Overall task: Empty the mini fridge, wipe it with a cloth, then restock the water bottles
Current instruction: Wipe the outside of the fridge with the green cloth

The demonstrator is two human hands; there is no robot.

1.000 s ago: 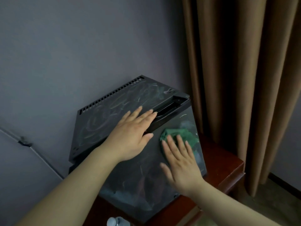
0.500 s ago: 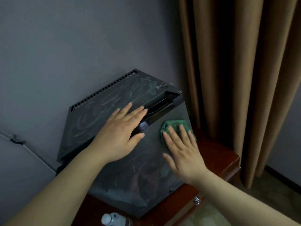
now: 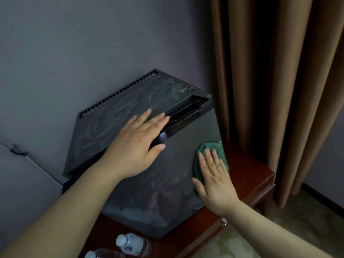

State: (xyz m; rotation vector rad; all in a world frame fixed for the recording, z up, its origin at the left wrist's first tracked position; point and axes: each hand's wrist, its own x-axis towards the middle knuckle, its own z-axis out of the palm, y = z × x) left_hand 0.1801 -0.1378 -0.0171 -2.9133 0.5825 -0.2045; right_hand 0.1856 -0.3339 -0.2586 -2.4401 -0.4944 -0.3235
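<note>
A black mini fridge [image 3: 173,170] stands on a reddish wooden cabinet [image 3: 249,175], its door closed and facing me. My left hand [image 3: 137,144] lies flat with straight fingers on the fridge's top front edge, next to the recessed handle [image 3: 184,112]. My right hand [image 3: 214,181] presses a green cloth [image 3: 206,148] flat against the door near its right edge. Two water bottles [image 3: 130,244] with pale caps lie on the cabinet in front of the fridge, at the bottom of the view.
A grey wall [image 3: 93,53] runs behind and left of the fridge. Brown curtains [image 3: 279,71] hang close to its right side. A small metal knob [image 3: 224,221] sticks out of the cabinet's front. Patterned floor [image 3: 297,229] lies at the lower right.
My right hand has slid the green cloth down and to the right along the door, reaching its right edge. My left hand stays on the fridge's top. The view tilted down, showing the bottles.
</note>
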